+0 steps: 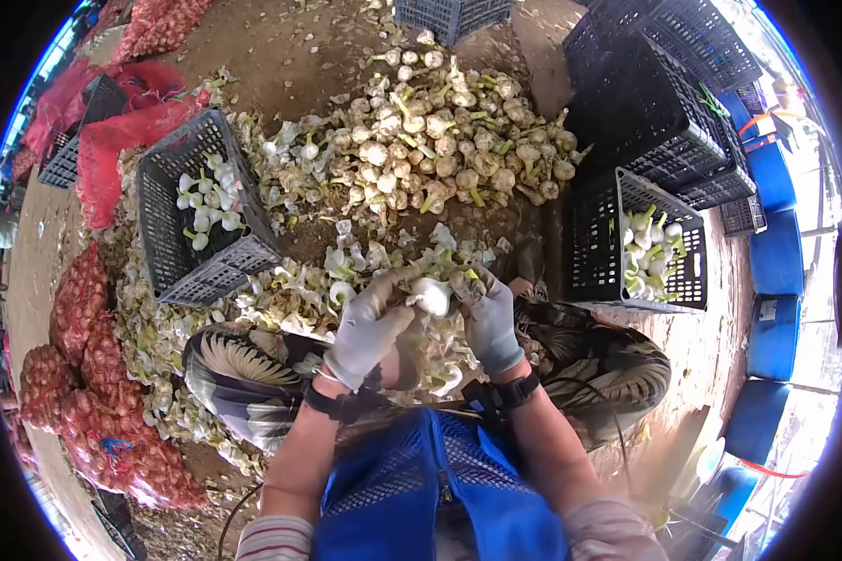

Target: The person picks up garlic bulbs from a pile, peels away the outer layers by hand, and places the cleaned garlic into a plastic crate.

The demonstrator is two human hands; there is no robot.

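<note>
Both my hands wear grey gloves and meet over my lap around one white garlic bulb [431, 294]. My left hand [370, 329] cups the bulb from the left and below. My right hand [486, 313] grips it from the right, fingers curled on its top. A large heap of unpeeled garlic bulbs [440, 150] with green stalks lies on the ground just beyond my knees. Loose pale peelings [299, 290] cover the ground between the heap and my legs.
A dark crate [173, 201] on the left holds a few white bulbs. Another dark crate [597, 248] on the right holds bulbs with green stems. Empty crates [655, 103] stack at the upper right. Red mesh sacks [84, 374] of bulbs lie along the left. Blue barrels [776, 262] stand on the right.
</note>
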